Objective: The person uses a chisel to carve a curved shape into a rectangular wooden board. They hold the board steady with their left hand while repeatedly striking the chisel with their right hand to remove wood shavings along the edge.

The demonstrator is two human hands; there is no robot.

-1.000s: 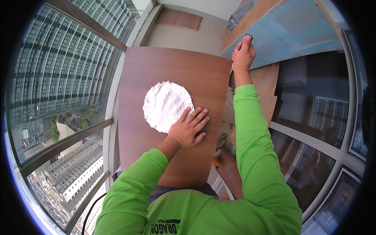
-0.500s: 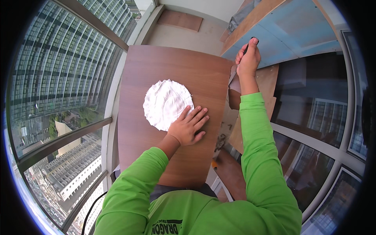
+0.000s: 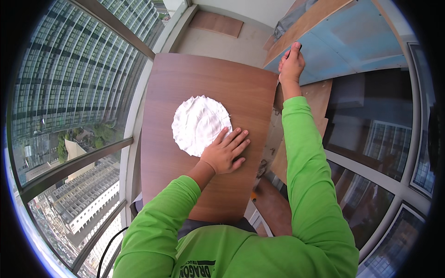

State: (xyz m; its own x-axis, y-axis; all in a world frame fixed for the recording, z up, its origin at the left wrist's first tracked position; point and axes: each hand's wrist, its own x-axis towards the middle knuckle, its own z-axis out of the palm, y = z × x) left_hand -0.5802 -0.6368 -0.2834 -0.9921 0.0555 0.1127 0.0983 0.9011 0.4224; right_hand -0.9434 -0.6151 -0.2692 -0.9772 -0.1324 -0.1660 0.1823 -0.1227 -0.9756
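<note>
A round piece of white crumpled fabric with a jagged edge [image 3: 199,123] lies on the brown wooden tabletop [image 3: 208,74]. My left hand [image 3: 225,150] rests flat with fingers spread, its thumb side over the fabric's lower right edge and the rest on the wood. Off the table's far right corner, my right hand [image 3: 292,67] is raised and closed around a small black object [image 3: 299,47]. Only a dark end of that object shows above the fist; its kind is hidden by my fingers.
Tall windows [image 3: 74,92] run along the left. At the far right stands a bluish panel with a wooden edge [image 3: 343,44]. Wooden boards [image 3: 320,102] lie below it, beside dark glass panes [image 3: 366,111]. Another board [image 3: 216,24] lies on the floor beyond the table.
My right hand has shifted slightly left and away from me, still closed. The left hand keeps its place on the fabric's edge; the whole view has shifted a little.
</note>
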